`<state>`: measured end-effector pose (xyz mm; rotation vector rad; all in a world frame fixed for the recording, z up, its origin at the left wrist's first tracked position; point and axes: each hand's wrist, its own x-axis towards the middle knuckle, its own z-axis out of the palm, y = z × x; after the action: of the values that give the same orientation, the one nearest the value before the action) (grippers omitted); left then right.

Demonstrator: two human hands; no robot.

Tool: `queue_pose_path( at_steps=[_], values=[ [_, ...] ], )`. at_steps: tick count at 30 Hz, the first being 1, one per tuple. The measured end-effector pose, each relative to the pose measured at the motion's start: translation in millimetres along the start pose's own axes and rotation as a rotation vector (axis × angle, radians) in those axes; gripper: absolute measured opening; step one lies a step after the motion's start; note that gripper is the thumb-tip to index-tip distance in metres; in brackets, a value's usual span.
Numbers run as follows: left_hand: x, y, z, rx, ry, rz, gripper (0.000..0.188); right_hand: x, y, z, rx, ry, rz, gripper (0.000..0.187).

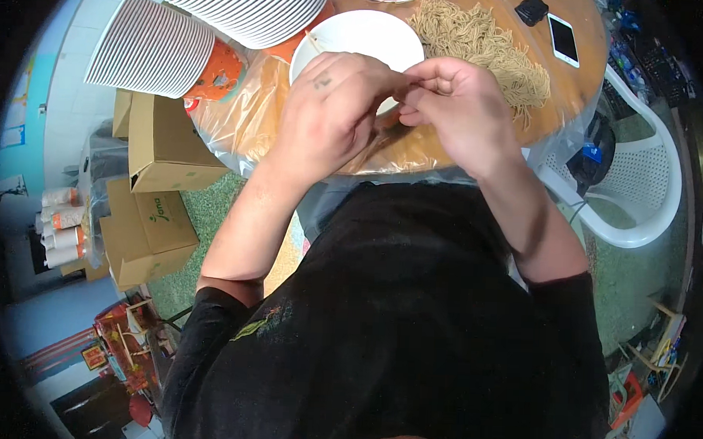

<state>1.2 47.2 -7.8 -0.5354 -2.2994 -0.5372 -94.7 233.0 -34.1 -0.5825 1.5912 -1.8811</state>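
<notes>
My left hand (328,110) and my right hand (468,107) meet over the near edge of a round table. The fingertips of both are pinched together, almost touching. Whatever lies between them is too small or hidden to make out. Just beyond, a white round container (366,36) shows its pale inside; my left hand covers part of its rim. A thin light strand (313,42) crosses its left side. Beyond my right hand lies a heap of tan cords (481,50), bundled in loose twists.
Stacked paper buckets (152,46) and a larger stack (250,7) lie at the table's left. A phone (563,41) and a black lump (531,10) rest far right. Cardboard boxes (154,228) stand on the left floor, a white plastic chair (640,168) at right.
</notes>
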Motion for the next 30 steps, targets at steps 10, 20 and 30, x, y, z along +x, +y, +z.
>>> queue_pose_path(
  at_steps=[10, 20, 30],
  values=[
    [12.0, -11.5, 4.4, -0.099, -0.080, -0.022, 0.029, 4.8, -5.2, -19.3, -0.122, -0.185, 0.032, 0.022],
    [-3.2, -16.2, 8.9, -0.484, -0.003, -0.331, 0.024, -0.1, 9.9, -22.7, 0.186, -0.137, 0.062, 0.024],
    [2.4, -3.6, 4.2, -0.345, -0.234, -0.550, 0.029, 2.2, 17.6, -34.8, 0.316, -0.250, 0.100, 0.018]
  ],
)
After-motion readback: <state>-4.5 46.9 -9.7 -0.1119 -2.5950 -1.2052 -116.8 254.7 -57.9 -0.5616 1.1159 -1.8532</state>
